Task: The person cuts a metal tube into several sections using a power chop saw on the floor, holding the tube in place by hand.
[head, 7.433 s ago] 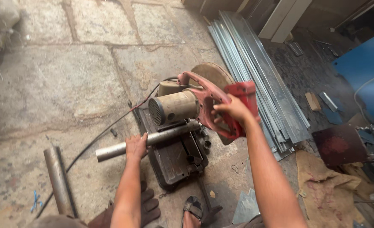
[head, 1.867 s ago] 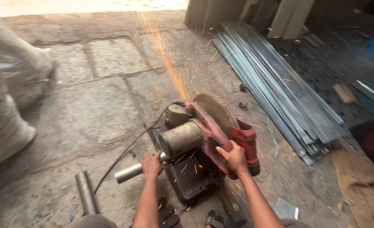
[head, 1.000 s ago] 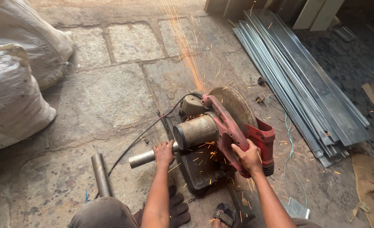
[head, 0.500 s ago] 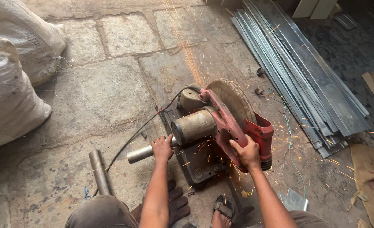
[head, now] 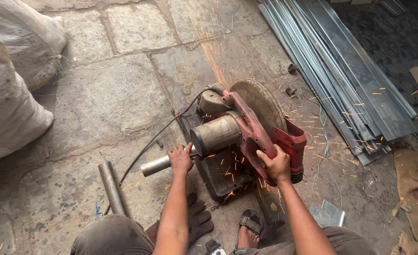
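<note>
In the head view, a red chop saw (head: 247,137) sits on the stone floor (head: 100,94), its round blade guard lowered and orange sparks flying away from it toward the top and right. The right hand (head: 276,165) is closed around the saw's red handle. The left hand (head: 180,158) is wrapped over a grey metal pipe (head: 158,165) that lies across the saw's dark base and sticks out to the left. A second short pipe (head: 110,186) lies on the floor just left of the person's knee. Dark work gloves (head: 197,219) rest by a sandalled foot (head: 250,229). White sacks (head: 10,75) stand at the left, and a stack of long metal strips (head: 346,75) lies at the right.
</note>
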